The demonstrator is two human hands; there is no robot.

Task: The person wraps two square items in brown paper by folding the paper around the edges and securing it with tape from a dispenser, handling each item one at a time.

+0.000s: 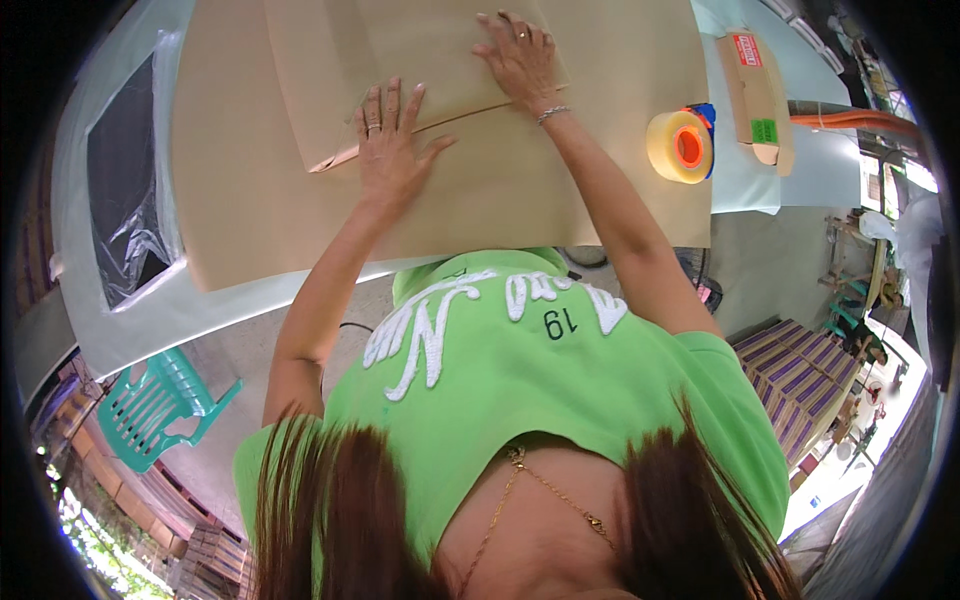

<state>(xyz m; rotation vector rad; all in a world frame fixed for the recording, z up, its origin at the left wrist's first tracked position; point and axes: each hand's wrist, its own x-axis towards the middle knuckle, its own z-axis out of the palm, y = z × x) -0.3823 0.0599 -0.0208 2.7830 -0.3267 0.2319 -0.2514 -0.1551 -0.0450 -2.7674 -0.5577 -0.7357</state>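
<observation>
A large sheet of brown kraft paper [260,230] covers the middle of the table, and a folded piece of the same brown paper [340,60] lies on it at the far side. My left hand [393,150] rests flat with fingers spread across the near edge of that folded piece. Farther away and to the right, my right hand [522,65] presses flat on the folded paper, fingers apart. Neither hand grips anything. Whether something is wrapped inside the fold cannot be seen.
Right of my right forearm stands a tape dispenser [682,146] with a wide clear roll. Beyond it lies a narrow cardboard box [752,95] with red and green labels. A black flat item in clear plastic [125,180] is at the left. A green plastic chair [165,408] stands below the table.
</observation>
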